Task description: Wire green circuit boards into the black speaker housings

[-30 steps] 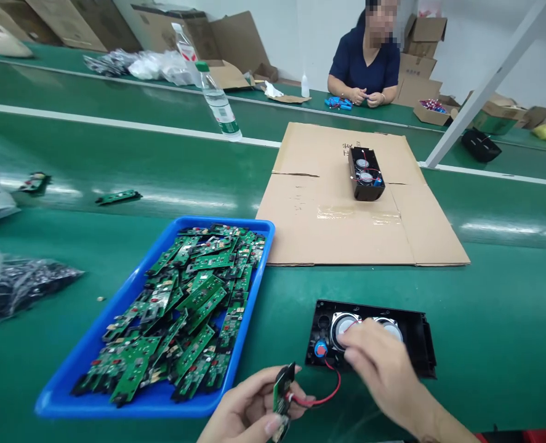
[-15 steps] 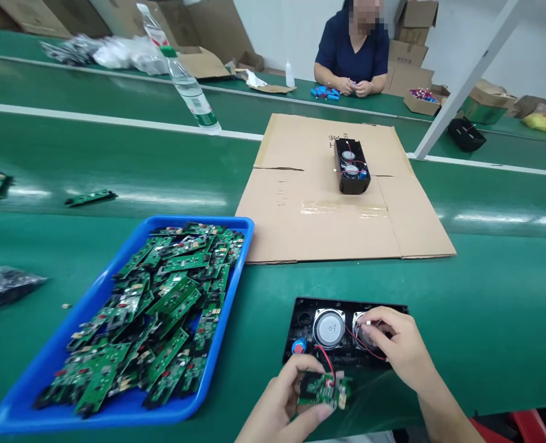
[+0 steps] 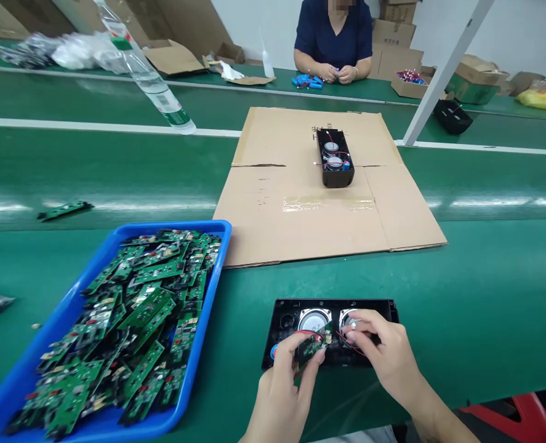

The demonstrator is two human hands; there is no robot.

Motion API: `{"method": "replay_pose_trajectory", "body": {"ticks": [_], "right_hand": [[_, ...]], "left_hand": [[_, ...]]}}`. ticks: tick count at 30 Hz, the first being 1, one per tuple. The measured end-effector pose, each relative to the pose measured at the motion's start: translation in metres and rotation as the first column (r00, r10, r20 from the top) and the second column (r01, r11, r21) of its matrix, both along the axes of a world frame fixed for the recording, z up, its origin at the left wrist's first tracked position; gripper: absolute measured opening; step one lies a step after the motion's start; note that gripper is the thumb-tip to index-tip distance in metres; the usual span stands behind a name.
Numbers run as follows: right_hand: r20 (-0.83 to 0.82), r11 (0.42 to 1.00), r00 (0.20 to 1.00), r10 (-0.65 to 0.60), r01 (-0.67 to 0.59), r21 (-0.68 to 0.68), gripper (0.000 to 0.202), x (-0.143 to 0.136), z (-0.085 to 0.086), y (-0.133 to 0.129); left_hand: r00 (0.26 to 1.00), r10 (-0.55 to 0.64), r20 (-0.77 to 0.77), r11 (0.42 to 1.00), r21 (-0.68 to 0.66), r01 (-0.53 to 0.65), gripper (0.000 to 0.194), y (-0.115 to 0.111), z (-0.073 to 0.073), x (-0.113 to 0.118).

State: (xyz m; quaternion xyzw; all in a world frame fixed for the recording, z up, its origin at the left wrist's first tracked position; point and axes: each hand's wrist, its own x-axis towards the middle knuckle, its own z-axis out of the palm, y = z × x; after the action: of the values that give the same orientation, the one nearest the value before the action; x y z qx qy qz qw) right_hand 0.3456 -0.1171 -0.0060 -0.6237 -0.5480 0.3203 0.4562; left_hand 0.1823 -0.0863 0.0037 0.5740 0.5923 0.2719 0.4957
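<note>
Your left hand [image 3: 284, 381] pinches the circuit board [image 3: 310, 349] over the speaker case [image 3: 291, 317], right hand [image 3: 383, 354] fingers nipping the red wire [image 3: 346, 342]; seating likely needs slack

Bare green table [image 3: 485, 295] lies open right of the speaker shell [image 3: 282, 317] and behind it, up to the cardboard sheet [image 3: 300, 227]. Left side blocked: blue tray [image 3: 212, 258] heaped with circuit boards [image 3: 134, 314] stands near the shell, a narrow green strip between. On the cardboard, a second speaker shell [image 3: 335, 175] stands alone; bare cardboard all round it.
</note>
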Motion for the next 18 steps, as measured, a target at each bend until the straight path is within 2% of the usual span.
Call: {"method": "replay_pose_trajectory", "body": {"ticks": [2,5,7,8,10,13,15,18], "right_hand": [[-0.241,0.99,0.97,-0.004,-0.031,-0.137,0.014,0.003,0.001,0.001],[-0.544,0.944,0.839,0.026,-0.2,-0.262,0.014,0.01,0.003,0.004],[-0.632,0.909,0.771,0.076,-0.314,-0.273,0.014,0.015,0.005,0.007],[-0.624,0.902,0.774,0.109,-0.341,-0.266,0.014,0.016,0.006,0.008],[-0.504,0.908,0.847,0.167,-0.331,-0.256,0.015,0.017,0.009,0.01],[-0.195,0.952,0.963,0.187,-0.227,-0.206,0.015,0.011,0.01,0.009],[-0.035,0.974,0.982,0.188,-0.191,-0.124,0.014,0.005,0.007,0.006],[0.194,0.98,0.966,0.169,-0.185,0.069,0.015,-0.004,-0.002,0.003]], "left_hand": [[1.0,-0.01,0.006,0.999,-0.048,0.01,0.026,0.001,0.001,0.0],[0.999,-0.01,0.051,0.994,-0.109,0.015,0.027,0.003,0.005,-0.001],[0.997,0.003,0.081,0.992,-0.128,0.008,0.026,0.005,0.008,-0.001],[0.996,0.009,0.089,0.991,-0.131,0.003,0.026,0.005,0.009,-0.001],[0.996,0.021,0.083,0.991,-0.136,-0.009,0.026,0.005,0.01,-0.001],[0.998,0.019,0.056,0.994,-0.108,-0.013,0.026,0.005,0.008,0.001],[0.998,0.005,0.065,0.998,-0.071,0.0,0.025,0.004,0.005,0.002],[0.995,-0.06,0.083,0.998,-0.01,0.061,0.023,0.005,-0.001,0.002]]}}
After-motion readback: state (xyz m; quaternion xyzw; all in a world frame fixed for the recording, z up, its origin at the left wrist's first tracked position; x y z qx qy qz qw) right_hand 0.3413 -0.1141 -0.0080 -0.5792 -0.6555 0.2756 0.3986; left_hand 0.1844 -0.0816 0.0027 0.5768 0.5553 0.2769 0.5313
